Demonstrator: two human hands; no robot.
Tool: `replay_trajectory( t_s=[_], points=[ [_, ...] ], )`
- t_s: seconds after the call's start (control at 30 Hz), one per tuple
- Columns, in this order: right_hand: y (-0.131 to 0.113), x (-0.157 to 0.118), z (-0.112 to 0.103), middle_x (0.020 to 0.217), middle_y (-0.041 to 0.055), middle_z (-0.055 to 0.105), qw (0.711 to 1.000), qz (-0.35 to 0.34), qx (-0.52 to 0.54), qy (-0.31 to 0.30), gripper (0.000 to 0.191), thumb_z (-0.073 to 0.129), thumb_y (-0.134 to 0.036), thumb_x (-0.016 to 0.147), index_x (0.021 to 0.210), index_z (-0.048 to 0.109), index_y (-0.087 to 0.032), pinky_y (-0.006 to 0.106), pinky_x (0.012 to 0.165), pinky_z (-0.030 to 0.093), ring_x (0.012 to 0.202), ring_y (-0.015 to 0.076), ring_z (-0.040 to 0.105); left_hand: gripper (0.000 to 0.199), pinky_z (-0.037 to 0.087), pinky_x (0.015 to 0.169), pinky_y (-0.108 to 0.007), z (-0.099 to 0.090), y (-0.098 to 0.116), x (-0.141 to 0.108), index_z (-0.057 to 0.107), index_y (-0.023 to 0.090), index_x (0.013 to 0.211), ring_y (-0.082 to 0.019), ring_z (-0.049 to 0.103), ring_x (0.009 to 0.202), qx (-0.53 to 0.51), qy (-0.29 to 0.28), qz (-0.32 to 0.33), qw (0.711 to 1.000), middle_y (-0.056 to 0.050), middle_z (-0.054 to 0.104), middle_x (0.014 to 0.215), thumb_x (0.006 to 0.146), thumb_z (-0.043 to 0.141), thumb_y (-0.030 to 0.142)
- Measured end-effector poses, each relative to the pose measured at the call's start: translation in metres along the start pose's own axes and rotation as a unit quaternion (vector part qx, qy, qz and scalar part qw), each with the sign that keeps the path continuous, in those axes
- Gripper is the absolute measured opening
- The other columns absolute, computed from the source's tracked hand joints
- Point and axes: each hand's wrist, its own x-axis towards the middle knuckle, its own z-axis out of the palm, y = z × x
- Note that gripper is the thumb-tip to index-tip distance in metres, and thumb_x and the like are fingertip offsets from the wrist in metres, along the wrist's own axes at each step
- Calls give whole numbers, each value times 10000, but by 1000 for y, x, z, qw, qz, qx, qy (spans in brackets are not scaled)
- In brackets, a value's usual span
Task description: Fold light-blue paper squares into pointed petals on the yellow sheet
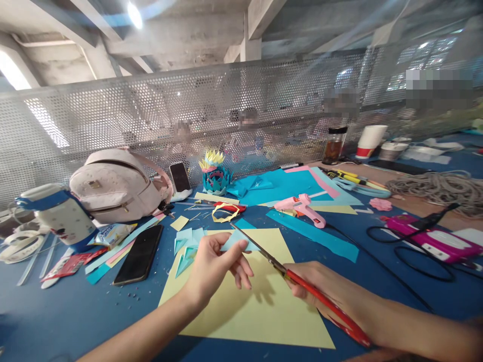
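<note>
My left hand (221,259) pinches a small light blue paper piece (238,241) between thumb and fingers, the other fingers spread below. Red-handled scissors (324,299) are in my right hand (313,281), their blades running up and left along the edge of the blue piece. Both hands are above a pale yellow sheet (241,317) lying on the blue table. Several folded light blue paper pieces (186,246) lie at the sheet's upper left corner, beside my left hand.
A pink glue gun (302,205) with a black cord lies beyond my right hand. On the left are a black phone (139,255), a cartoon bottle (64,216) and a pink backpack (115,186). A layered paper flower (215,176) stands near the perforated screen (151,115); people are behind it.
</note>
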Motion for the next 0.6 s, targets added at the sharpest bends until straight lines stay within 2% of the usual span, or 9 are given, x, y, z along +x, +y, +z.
replay_trajectory(
  t_s=[0.13, 0.4, 0.6],
  points=[
    [0, 1, 4, 686, -18, 409, 1000, -9, 22, 8, 613, 426, -779, 913, 781, 484, -184, 223, 529, 295, 607, 114, 335, 513, 457, 387, -191, 0, 0, 0, 560, 153, 713, -155, 647, 397, 1, 4, 1, 1000, -70, 692, 536, 768, 761, 622],
    [-13, 0, -6, 753, -10, 455, 996, -57, -67, -2, 757, 412, -907, 812, 838, 533, -160, 229, 544, 275, 648, 123, 309, 525, 455, 383, -192, 0, -1, 0, 540, 163, 687, -162, 657, 401, 4, -1, -5, 1000, -79, 700, 545, 764, 761, 633],
    [-17, 1, -6, 781, 11, 516, 995, -54, -78, 10, 754, 409, -896, 825, 865, 568, -160, 237, 568, 317, 664, 141, 365, 506, 450, 378, -189, 2, -4, -2, 548, 161, 711, -165, 663, 403, 2, -15, -13, 1000, -67, 701, 547, 786, 752, 618]
  ],
)
